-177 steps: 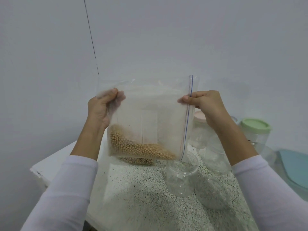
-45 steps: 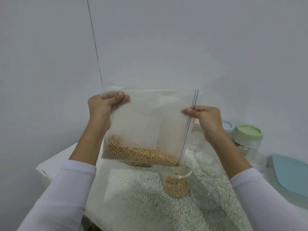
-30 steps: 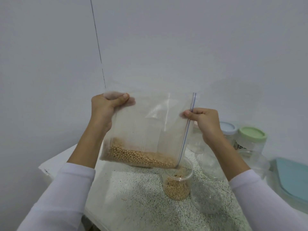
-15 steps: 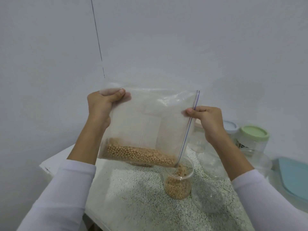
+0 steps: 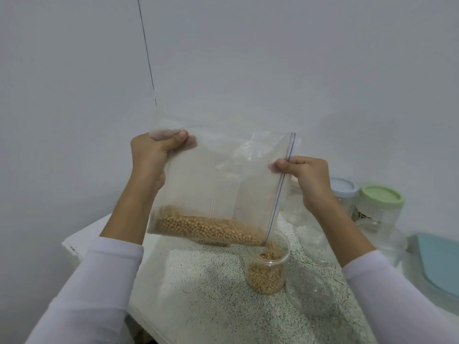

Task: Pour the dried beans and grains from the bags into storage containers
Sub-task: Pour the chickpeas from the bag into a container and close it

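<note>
1. Beans, small, round and tan, lay along the lower edge of a clear plastic zip bag, which was held in the air above the white speckled worktop.
2. The bag was turned on its side, so its zip edge with a blue line ran down the right side.
3. The lower end of this edge pointed into a clear round plastic container that stood on the worktop.
4. This container was already partly filled with the same beans, and some beans were at its mouth.
5. The left hand had a closed grip on the upper left corner of the bag, with the thumb on the front of it.
6. The right hand pinched the zip edge of the bag between thumb and fingers.
7. Both arms wore white long sleeves.
8. A clear round lid lay on the worktop just beside the container, on its right.
9. Behind the right arm stood a clear jar with a pale blue lid and a clear jar with a pale green lid, near each other.
10. At the far right lay a teal flat lid.
</note>
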Tool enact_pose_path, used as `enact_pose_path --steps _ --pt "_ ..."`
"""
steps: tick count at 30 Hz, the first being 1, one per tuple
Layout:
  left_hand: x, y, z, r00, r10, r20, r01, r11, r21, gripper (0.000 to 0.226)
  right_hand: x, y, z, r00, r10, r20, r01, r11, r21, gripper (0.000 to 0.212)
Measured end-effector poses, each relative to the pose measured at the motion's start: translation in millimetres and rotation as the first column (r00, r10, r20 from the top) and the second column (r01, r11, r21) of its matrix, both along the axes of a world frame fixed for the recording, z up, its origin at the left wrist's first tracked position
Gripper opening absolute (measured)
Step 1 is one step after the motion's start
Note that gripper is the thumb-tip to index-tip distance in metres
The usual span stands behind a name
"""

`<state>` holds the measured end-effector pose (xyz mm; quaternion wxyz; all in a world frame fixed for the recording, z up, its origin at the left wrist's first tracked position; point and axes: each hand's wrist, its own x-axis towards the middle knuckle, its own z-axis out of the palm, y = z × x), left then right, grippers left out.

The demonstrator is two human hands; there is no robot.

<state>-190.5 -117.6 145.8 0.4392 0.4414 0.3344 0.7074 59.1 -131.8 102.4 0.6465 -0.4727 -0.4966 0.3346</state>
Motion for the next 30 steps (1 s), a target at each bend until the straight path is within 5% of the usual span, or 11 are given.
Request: enact_pose_path --steps 30 --pt "-14 -2 -8 0.999 0.032 0.014 -0.032 0.999 -0.009 0.005 -5 -3 6 0.999 0.02 0.033 -0.021 1.0 0.023 0.004"
